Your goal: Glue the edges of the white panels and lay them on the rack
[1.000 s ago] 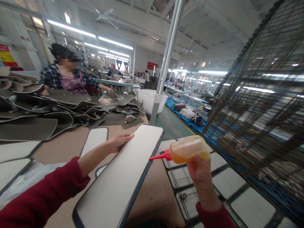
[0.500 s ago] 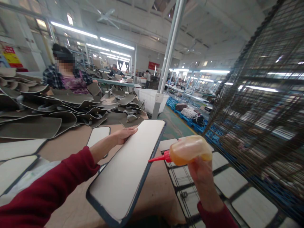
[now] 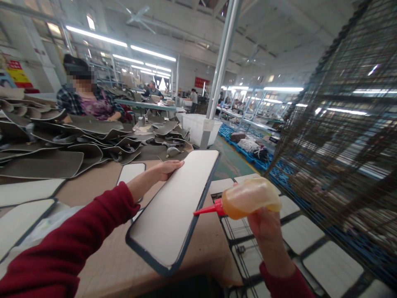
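Observation:
A long white panel with rounded corners and a dark blue edge (image 3: 173,207) is tilted up in front of me. My left hand (image 3: 170,169) is closed on its far left edge, thumb on the white face. In my right hand (image 3: 265,225) lies a soft squeeze bottle (image 3: 251,198), held on its side with amber liquid inside. Its red nozzle tip meets the panel's right edge, where the white face borders the dark rim. The fingers behind the bottle are partly hidden.
Brown covering lies on the table (image 3: 214,248); similar white panels (image 3: 31,223) rest at left. Grey-brown pieces (image 3: 46,161) are heaped beyond, where a co-worker (image 3: 89,99) sits. More panels (image 3: 297,234) lie on a wire rack at right, below a tall wire mesh (image 3: 338,95). A white bin (image 3: 194,128) stands by a pole.
The panel and my left hand have shifted slightly up and right in view. The nozzle stays at the panel's right edge. The co-worker's raised hand has come down.

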The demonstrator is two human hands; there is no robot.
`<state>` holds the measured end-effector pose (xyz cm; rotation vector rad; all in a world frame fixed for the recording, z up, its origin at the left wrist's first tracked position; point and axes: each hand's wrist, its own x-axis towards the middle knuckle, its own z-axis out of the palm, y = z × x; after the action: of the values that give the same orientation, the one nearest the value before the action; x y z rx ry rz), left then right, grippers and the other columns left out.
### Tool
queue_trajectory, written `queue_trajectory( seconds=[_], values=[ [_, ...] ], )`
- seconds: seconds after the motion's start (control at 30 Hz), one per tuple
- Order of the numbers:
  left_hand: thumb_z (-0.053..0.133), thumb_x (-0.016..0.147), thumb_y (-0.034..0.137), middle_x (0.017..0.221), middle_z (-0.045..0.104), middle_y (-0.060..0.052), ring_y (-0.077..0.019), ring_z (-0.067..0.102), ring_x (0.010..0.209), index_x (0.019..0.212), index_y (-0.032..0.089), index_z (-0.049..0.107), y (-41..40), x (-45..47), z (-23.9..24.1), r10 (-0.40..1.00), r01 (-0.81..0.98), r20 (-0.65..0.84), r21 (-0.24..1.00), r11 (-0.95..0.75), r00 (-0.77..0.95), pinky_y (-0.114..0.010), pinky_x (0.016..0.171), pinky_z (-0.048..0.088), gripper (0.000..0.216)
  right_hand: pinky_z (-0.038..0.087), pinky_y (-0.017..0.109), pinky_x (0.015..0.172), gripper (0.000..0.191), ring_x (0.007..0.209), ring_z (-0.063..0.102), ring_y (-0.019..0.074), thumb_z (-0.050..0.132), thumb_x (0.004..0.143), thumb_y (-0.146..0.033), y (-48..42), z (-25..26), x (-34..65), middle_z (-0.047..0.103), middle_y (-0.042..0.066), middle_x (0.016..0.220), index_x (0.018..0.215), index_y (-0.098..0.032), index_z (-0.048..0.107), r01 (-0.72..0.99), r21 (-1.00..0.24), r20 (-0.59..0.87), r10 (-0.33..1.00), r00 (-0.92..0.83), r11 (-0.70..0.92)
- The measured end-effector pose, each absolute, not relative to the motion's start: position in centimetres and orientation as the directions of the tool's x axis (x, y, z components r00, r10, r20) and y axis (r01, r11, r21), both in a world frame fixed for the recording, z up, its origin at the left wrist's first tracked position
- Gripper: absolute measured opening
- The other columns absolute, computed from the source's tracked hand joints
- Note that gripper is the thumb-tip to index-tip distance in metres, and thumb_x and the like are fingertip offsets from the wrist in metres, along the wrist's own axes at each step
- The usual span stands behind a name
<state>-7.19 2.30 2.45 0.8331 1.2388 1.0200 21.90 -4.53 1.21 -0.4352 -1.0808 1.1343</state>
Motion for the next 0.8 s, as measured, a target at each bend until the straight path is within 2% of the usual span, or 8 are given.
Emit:
queue_trajectory(
  seconds=[0.2, 0.47, 0.6, 0.8],
  values=[
    [0.071, 0.080, 0.031, 0.080, 0.074, -0.007, -0.0183, 0.065, 0.058, 0.098, 0.015, 0.066, 2.7, -7.2, 2.7, 0.941, -0.137, -0.336, 0.931, 0.337, 0.031, -0.031, 0.057, 0.054, 0.025, 0.043, 0.061, 0.100, 0.061, 0.099, 0.068, 0.0345, 0.085, 0.054, -0.042, -5.0, 1.3, 21.9, 0.075, 0.009, 0.095, 0.109, -0.024, 0.068, -0.522, -0.762, 0.451, 0.893, 0.000, 0.385],
    [0.067, 0.084, 0.027, 0.080, 0.075, -0.007, -0.0189, 0.065, 0.059, 0.103, 0.014, 0.066, 2.4, -6.9, 3.5, 0.942, -0.148, -0.335, 0.933, 0.329, -0.021, -0.030, 0.059, 0.053, 0.023, 0.049, 0.058, 0.094, 0.063, 0.087, 0.071, 0.0323, 0.087, 0.049, -0.042, -5.5, 1.2, 22.0, 0.075, 0.008, 0.098, 0.106, -0.024, 0.069, -0.530, -0.771, 0.405, 0.914, 0.019, 0.353],
    [0.070, 0.082, 0.026, 0.083, 0.075, -0.008, -0.0202, 0.066, 0.062, 0.107, 0.014, 0.066, 2.6, -7.1, 3.6, 0.939, -0.173, -0.341, 0.928, 0.330, -0.042, -0.031, 0.061, 0.053, 0.028, 0.046, 0.060, 0.098, 0.064, 0.096, 0.069, 0.0349, 0.086, 0.050, -0.042, -5.5, 1.1, 22.0, 0.075, 0.008, 0.098, 0.109, -0.025, 0.067, -0.520, -0.783, 0.407, 0.914, -0.011, 0.342],
    [0.061, 0.088, 0.024, 0.080, 0.075, -0.007, -0.0199, 0.065, 0.061, 0.104, 0.014, 0.066, 3.0, -7.7, 3.3, 0.936, -0.175, -0.351, 0.924, 0.340, -0.038, -0.033, 0.062, 0.054, 0.019, 0.045, 0.061, 0.099, 0.063, 0.104, 0.067, 0.0367, 0.086, 0.051, -0.038, -5.4, 0.6, 22.0, 0.074, 0.008, 0.099, 0.109, -0.025, 0.066, -0.542, -0.771, 0.405, 0.914, -0.011, 0.335]
  ],
)
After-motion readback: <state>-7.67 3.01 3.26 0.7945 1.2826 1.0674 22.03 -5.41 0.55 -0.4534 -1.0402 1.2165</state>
